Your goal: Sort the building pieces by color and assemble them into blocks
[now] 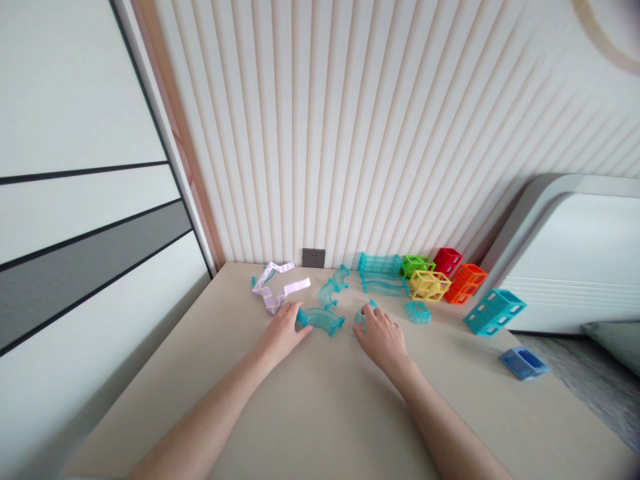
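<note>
My left hand (pixel 284 328) rests on the beige table (pixel 310 413), fingers curled round the left end of a curved clear teal track piece (pixel 323 319). A lilac zigzag track piece (pixel 277 288) lies just behind that hand. My right hand (pixel 381 335) is closed over a small teal curved piece (pixel 363 315), which is partly hidden by the fingers. Another teal S-shaped track (pixel 333 287) lies behind the two hands. A round teal disc (pixel 417 311) sits to the right of my right hand.
Along the ribbed wall stand straight teal tracks (pixel 383 273) and green (pixel 417 265), yellow (pixel 430 285), red (pixel 447 259) and orange (pixel 466 283) frame blocks. A teal frame block (pixel 494 311) and a blue block (pixel 523 363) lie near the table's right edge. A wall socket (pixel 313 257) is behind.
</note>
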A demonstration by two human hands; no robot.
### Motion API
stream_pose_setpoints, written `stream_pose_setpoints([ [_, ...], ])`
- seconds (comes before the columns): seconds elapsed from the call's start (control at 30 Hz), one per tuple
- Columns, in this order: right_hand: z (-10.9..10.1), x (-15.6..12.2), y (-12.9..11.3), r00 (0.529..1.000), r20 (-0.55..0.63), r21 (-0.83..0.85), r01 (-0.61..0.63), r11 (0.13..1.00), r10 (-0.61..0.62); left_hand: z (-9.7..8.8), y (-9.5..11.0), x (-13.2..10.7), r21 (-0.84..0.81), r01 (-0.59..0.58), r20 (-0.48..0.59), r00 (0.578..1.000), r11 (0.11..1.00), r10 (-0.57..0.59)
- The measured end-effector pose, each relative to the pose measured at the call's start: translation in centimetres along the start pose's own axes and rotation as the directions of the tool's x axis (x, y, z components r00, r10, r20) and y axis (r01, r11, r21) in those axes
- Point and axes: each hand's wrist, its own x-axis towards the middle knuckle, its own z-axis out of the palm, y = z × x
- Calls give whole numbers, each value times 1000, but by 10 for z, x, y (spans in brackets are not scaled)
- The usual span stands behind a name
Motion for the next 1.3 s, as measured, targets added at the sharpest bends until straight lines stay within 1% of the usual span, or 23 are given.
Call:
stream_pose_setpoints([
  [0.17,0,-2,0,1000,-26,-30,-9,999,8,0,-1,0,-14,2,1,1000,1000,-2],
  [0.4,0,3,8,1000,1,-57,12,998,-12,-1,0,0,-4,-8,21,1000,1000,8],
  [0.47,-1,4,9,1000,-14,-49,21,999,-21,-2,0,0,-3,-5,22,1000,1000,6],
  [0.6,-3,3,9,994,-111,-40,18,999,-22,-1,1,0,-21,-6,11,1000,1000,6],
  [0.7,-3,4,9,978,-206,6,29,1000,-27,0,2,-1,-28,-9,6,1000,1000,9],
  [0.77,-2,5,9,957,-288,65,53,996,-32,0,4,-2,-20,-15,15,1000,1000,15],
  [0.83,1,7,9,924,-379,134,110,985,-51,0,6,-3,-17,-20,27,999,1000,21],
  [0.93,7,9,8,862,-497,244,249,937,-99,0,10,-3,-32,-20,47,999,999,22],
  [1.0,11,10,7,832,-546,331,326,886,-102,-1,12,-3,-44,-20,61,998,999,23],
  [1.07,13,9,5,822,-565,425,368,827,-75,-1,13,-4,-48,-23,64,998,999,26],
  [1.17,15,7,1,821,-567,525,416,742,-59,0,15,-5,-49,-26,56,998,998,29],
  [1.23,16,5,-1,817,-573,553,444,705,-65,0,16,-6,-54,-22,56,998,998,25],
  [1.3,16,3,-3,805,-589,555,466,689,-71,0,18,-7,-59,-20,67,997,998,24],
])
